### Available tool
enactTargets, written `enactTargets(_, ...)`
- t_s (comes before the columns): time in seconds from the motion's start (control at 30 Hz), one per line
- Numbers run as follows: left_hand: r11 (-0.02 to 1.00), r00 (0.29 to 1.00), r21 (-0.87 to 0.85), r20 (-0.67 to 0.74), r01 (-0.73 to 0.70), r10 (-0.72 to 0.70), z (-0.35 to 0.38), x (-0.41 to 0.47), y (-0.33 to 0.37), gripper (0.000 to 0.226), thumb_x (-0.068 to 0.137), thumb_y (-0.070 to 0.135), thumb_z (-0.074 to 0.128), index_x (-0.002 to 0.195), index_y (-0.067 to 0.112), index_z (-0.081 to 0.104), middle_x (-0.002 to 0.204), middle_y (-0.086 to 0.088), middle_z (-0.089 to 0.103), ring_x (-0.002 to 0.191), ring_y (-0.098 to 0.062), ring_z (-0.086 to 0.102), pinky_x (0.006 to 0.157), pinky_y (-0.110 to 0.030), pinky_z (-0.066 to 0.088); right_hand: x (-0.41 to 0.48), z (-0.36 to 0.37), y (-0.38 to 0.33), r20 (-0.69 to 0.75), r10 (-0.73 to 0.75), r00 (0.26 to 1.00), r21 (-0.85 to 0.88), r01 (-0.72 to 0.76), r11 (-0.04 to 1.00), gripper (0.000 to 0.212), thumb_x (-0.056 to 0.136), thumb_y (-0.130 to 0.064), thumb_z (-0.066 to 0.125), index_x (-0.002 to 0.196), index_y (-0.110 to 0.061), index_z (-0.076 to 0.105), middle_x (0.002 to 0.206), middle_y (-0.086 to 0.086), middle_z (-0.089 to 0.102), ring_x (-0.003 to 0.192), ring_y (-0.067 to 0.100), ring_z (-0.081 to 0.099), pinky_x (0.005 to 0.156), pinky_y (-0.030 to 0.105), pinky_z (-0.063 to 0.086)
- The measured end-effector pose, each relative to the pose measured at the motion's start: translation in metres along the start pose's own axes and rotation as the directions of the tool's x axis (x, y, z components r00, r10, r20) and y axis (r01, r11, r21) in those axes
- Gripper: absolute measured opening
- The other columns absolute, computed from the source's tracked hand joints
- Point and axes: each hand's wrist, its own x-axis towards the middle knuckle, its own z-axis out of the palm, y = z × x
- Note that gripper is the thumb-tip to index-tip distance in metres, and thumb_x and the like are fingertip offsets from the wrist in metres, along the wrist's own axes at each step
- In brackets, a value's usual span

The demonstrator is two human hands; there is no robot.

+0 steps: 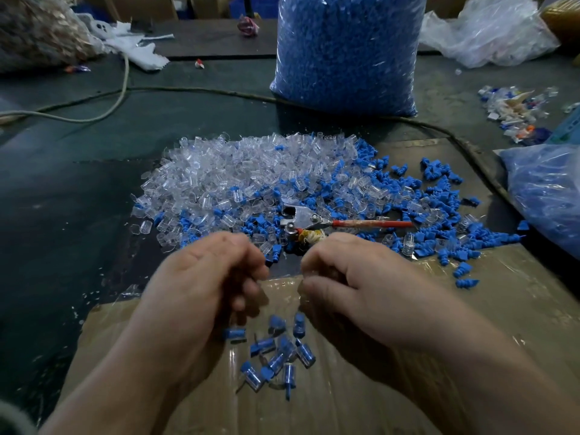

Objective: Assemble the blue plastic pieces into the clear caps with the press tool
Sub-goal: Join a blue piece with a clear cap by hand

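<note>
My left hand point(207, 277) and my right hand point(348, 284) hung side by side, close but apart, just above the taped cardboard sheet point(470, 309); both were blurred, knuckles up, fingers curled in toward the palms. The left showed its thumb lying against the bent fingers; whether it was clenched on air or grasping a piece, I cannot tell. The right had its fingertips drawn together at the gap between the hands; something pale glinted there, but I cannot tell if it was a cap in my pinch or only glare.

Below and between the wrists lay a small cluster of assembled pieces point(276, 353) on the cardboard, clear shells with blue inside, lying at all angles; some touched one another.

Just beyond my knuckles lay the press tool point(309, 219); its metal head pointed left, its thin red handle ran out to the right, and it rested on the scattered parts. Behind it spread the heap of clear caps point(238, 171), thickest to the left; the loose blue plastic pieces point(439, 196) mixed into its right side and spilled over the cardboard.

Farther back a tall clear sack point(345, 51) packed with blue parts stood upright on the dark table point(78, 183); a cable point(188, 89) ran across in front of it; a second bag point(546, 189) holding blue lay at the right edge.
</note>
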Motion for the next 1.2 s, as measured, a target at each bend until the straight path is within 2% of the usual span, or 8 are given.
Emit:
enactTargets(0.13,0.982,0.973,-0.108,-0.191,-0.154,0.132,-0.006,0.01,0.002,0.026,0.097,0.023,0.053,0.083,0.021,0.075,0.085,-0.01,0.072,0.064,-0.013,0.062,0.051,-0.023,0.053,0.002,0.008,-0.003,-0.084,0.032,0.996,0.22,-0.013,0.975,0.011,0.09,-0.052,0.05,0.097,-0.046,0.056,0.092,-0.03,0.059,0.084,-0.014,0.054,0.059,0.014,0.042)
enactTargets(0.27,0.957,0.944,0.196,-0.209,-0.213,0.253,0.004,0.0,-0.001,0.015,0.085,0.013,0.07,0.086,0.028,0.073,0.083,-0.008,0.071,0.064,-0.01,0.067,0.053,-0.024,0.055,0.005,0.017,-0.004,-0.087,0.122,0.989,0.577,-0.05,0.815,0.011,0.094,-0.038,0.058,0.1,-0.047,0.061,0.076,-0.017,0.069,0.064,0.004,0.066,0.06,0.025,0.053)
enactTargets(0.4,0.558,0.886,0.745,0.094,-0.366,0.455,0.017,-0.006,-0.001,0.026,0.067,0.047,0.075,0.088,0.036,0.064,0.087,0.014,0.065,0.08,-0.007,0.063,0.07,-0.018,0.05,0.008,0.025,-0.011,-0.069,0.167,0.984,0.796,-0.046,0.604,0.004,0.089,-0.029,0.064,0.09,-0.031,0.067,0.077,0.001,0.071,0.065,0.017,0.069,0.057,0.031,0.057)
enactTargets(0.57,0.412,0.802,0.811,0.112,-0.415,0.587,0.02,-0.003,-0.003,0.015,0.077,0.032,0.077,0.08,0.033,0.063,0.083,0.017,0.06,0.083,-0.001,0.058,0.07,-0.01,0.04,0.011,0.03,-0.012,-0.143,0.192,0.971,0.735,-0.026,0.678,0.008,0.086,-0.04,0.064,0.09,-0.033,0.066,0.077,0.001,0.071,0.068,0.016,0.069,0.064,0.038,0.059)
enactTargets(0.8,0.581,0.823,0.745,-0.077,-0.327,0.562,0.015,-0.003,-0.004,0.008,0.09,0.04,0.063,0.082,0.037,0.061,0.086,0.02,0.066,0.078,-0.001,0.062,0.059,-0.019,0.045,0.008,0.023,-0.01,-0.231,0.183,0.955,0.372,-0.087,0.924,0.025,0.09,-0.059,0.041,0.094,-0.041,0.058,0.08,-0.019,0.066,0.07,-0.003,0.061,0.065,0.029,0.055)
enactTargets(0.97,0.579,0.909,0.802,-0.122,-0.146,0.397,0.011,0.007,-0.004,0.005,0.088,0.047,0.048,0.089,0.044,0.052,0.091,0.026,0.065,0.084,0.008,0.055,0.068,-0.028,0.045,0.015,0.033,-0.012,-0.3,-0.063,0.952,-0.073,0.043,0.996,0.02,0.096,-0.031,0.047,0.115,-0.035,0.052,0.107,-0.015,0.061,0.096,0.011,0.047,0.085,0.035,0.044)
enactTargets(1.07,0.54,0.919,0.828,-0.086,-0.149,0.385,0.014,0.008,-0.002,0.007,0.088,0.049,0.044,0.089,0.044,0.049,0.087,0.022,0.066,0.083,0.005,0.055,0.067,-0.025,0.044,0.023,0.039,-0.01,-0.274,-0.103,0.956,-0.151,0.064,0.987,0.036,0.096,-0.027,0.047,0.132,-0.028,0.046,0.126,-0.008,0.058,0.105,0.019,0.045,0.093,0.036,0.041)
enactTargets(1.2,0.593,0.934,0.791,-0.081,-0.153,0.349,0.017,0.003,0.0,0.009,0.086,0.048,0.049,0.087,0.042,0.055,0.088,0.025,0.067,0.08,0.003,0.06,0.069,-0.035,0.051,0.029,0.036,-0.01,-0.234,-0.114,0.966,-0.113,0.09,0.99,0.028,0.093,-0.027,0.05,0.121,-0.028,0.052,0.116,-0.009,0.059,0.101,0.015,0.044,0.091,0.033,0.04)
